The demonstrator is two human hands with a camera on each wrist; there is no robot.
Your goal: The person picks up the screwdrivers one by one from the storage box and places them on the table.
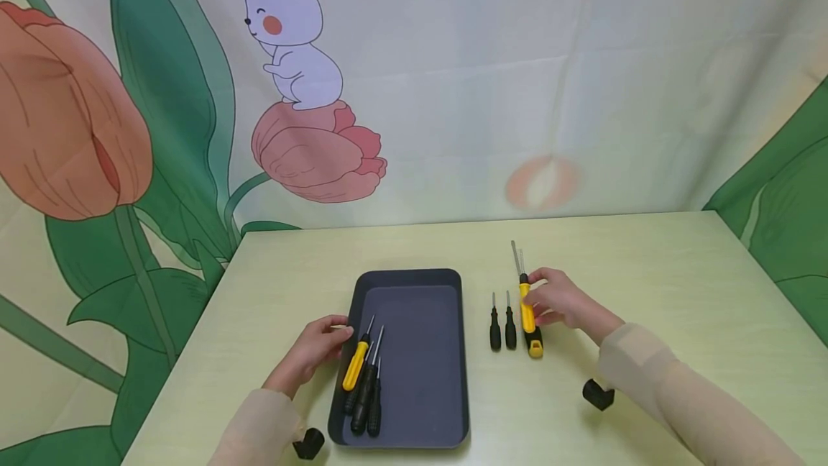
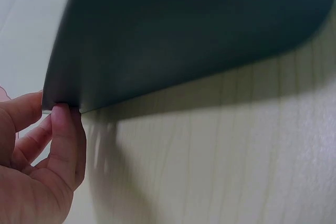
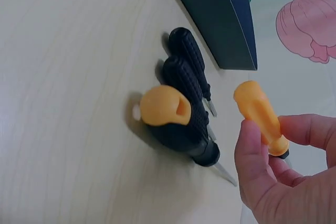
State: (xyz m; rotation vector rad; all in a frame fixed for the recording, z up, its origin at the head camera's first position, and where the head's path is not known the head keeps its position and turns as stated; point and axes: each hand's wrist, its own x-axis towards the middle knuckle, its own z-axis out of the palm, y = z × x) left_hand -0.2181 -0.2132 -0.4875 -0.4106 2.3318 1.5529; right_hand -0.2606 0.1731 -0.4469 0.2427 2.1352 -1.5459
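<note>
My right hand [image 1: 558, 298] pinches a yellow-handled screwdriver [image 1: 527, 315] between thumb and fingers. In the right wrist view its yellow handle [image 3: 260, 109] shows above the table. Just below it lies a larger black screwdriver with a yellow end cap [image 1: 535, 349]. Two small black screwdrivers [image 1: 495, 329] lie side by side to its left. My left hand [image 1: 317, 344] holds the left edge of a dark grey tray [image 1: 427, 365], fingertips pinching the rim in the left wrist view. Inside the tray's left part lie a yellow screwdriver [image 1: 354, 369] and several black screwdrivers [image 1: 365, 398].
The pale wood-grain table [image 1: 673, 286] ends at the back against a printed curtain [image 1: 453, 92] with a rabbit and tulips. Black camera mounts [image 1: 598, 395] hang under both wrists, close over the table.
</note>
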